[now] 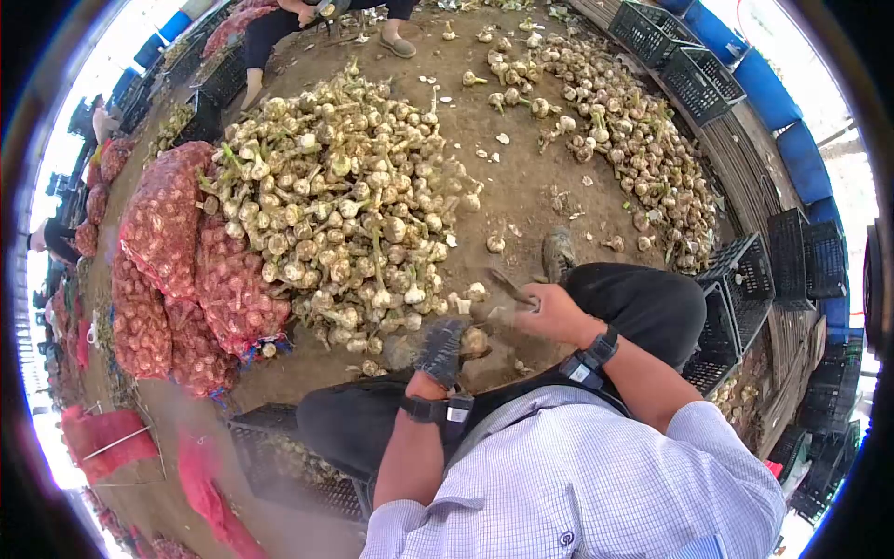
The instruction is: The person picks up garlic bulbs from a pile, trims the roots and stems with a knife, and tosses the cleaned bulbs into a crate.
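My left hand (440, 352), in a dark grey glove, is closed on a garlic bulb (475, 342) that shows at its right side; the fingertips are partly hidden. Bare and wrapped round a handle, my right hand (551, 315) grips a knife (507, 285), its blade pointing up and left, above and apart from the bulb. Just beyond both hands lies a large heap of garlic bulbs (345, 196) with short cut stems. A single loose bulb (495, 244) rests on the dirt ahead of the knife.
Red mesh sacks (163, 224) full of garlic stand at the left. A second garlic pile (643, 149) spreads along the right. Black crates stand beside my right knee (736, 298) and under my left leg (279, 456). Another person's legs (270, 42) show beyond the heap.
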The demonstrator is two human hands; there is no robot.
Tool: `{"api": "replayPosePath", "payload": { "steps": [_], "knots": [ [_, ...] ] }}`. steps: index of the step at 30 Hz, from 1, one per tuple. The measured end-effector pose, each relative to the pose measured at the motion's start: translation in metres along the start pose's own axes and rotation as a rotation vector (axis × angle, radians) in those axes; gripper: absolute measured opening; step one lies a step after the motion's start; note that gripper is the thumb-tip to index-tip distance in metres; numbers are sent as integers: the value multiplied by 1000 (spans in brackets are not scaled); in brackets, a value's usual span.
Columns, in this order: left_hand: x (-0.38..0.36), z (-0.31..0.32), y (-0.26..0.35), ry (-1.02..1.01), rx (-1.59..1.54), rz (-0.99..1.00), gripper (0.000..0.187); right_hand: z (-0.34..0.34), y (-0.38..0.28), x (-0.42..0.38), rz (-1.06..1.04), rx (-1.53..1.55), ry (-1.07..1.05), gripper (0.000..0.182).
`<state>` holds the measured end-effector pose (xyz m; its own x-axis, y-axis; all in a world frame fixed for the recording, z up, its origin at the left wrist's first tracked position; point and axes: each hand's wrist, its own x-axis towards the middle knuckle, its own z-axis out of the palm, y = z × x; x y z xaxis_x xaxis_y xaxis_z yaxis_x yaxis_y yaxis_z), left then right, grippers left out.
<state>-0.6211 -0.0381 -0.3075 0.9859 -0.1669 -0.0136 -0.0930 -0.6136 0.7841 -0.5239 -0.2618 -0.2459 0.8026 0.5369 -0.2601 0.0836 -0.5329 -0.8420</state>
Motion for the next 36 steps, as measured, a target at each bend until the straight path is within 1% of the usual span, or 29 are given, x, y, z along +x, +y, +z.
{"api": "replayPosePath", "payload": {
  "steps": [2, 5, 6, 9, 10, 12, 13, 14, 16, 17, 19, 20, 22, 23, 25, 26, 27, 28, 29, 31, 34, 35, 36],
  "knots": [
    [2, 18, 0, -19, -94, -50, 46, 14, -15, -6, -155, 6, -98, 40],
    [-1, 26, 8, -37, -287, -115, 46, 30, -14, -6, -156, -79, -132, 42],
    [-1, 29, 12, 15, -529, -190, 49, 29, -12, -2, -100, -38, -160, 44],
    [1, 31, 24, 173, -1255, -410, 57, 15, -21, 2, 283, 258, -120, 47],
    [1, 28, 25, 116, -784, -264, 57, 21, -11, 3, 194, 498, -79, 48],
    [4, 31, 24, 149, -611, -172, 55, 17, -26, 3, 242, 506, -64, 47],
    [6, 32, 24, 164, -526, -123, 53, 21, -17, 6, 189, 481, -39, 48],
    [7, 32, 26, 158, -597, -111, 54, 23, -17, 9, 137, 455, -13, 48],
    [8, 29, 28, 150, -736, -87, 56, 15, -21, 7, 161, 410, -73, 46],
    [9, 28, 27, 151, -810, -92, 52, 11, -26, 7, 171, 387, -104, 45],
    [10, 29, 24, 155, -959, -103, 45, 7, -23, 2, 122, 234, -91, 39],
    [8, 32, 20, 156, -1016, -146, 45, 5, -22, -2, 98, 156, -84, 37],
    [1, 43, 5, 161, -1130, -235, 44, 0, -29, -10, -119, -37, -18, 28],
    [-1, 43, 0, 127, -939, -219, 42, 0, -30, -14, -223, -132, 15, 25],
    [-3, 44, -9, 53, -557, -175, 38, 9, -18, -15, -280, -184, 76, 27],
    [-3, 47, -11, 55, -526, -155, 36, 12, -16, -15, -311, -211, 108, 28],
    [-5, 50, -13, 58, -494, -135, 34, 11, -15, -15, -317, -232, 97, 29],
    [-8, 53, -16, 47, -527, -178, 33, 11, -16, -15, -324, -253, 85, 29],
    [-8, 50, -12, 37, -561, -222, 32, 11, -17, -15, -331, -273, 73, 30],
    [0, 24, 22, -14, -759, -436, 30, 12, -20, -16, -327, -281, 75, 31],
    [0, 19, 27, 42, -649, -278, 29, 12, -19, -16, -269, -348, 39, 33],
    [0, 21, 24, 59, -662, -284, 29, 12, -18, -16, -239, -379, 20, 34],
    [-1, 25, 18, 74, -675, -290, 29, 13, -17, -15, -255, -368, 19, 34]
  ]
}}
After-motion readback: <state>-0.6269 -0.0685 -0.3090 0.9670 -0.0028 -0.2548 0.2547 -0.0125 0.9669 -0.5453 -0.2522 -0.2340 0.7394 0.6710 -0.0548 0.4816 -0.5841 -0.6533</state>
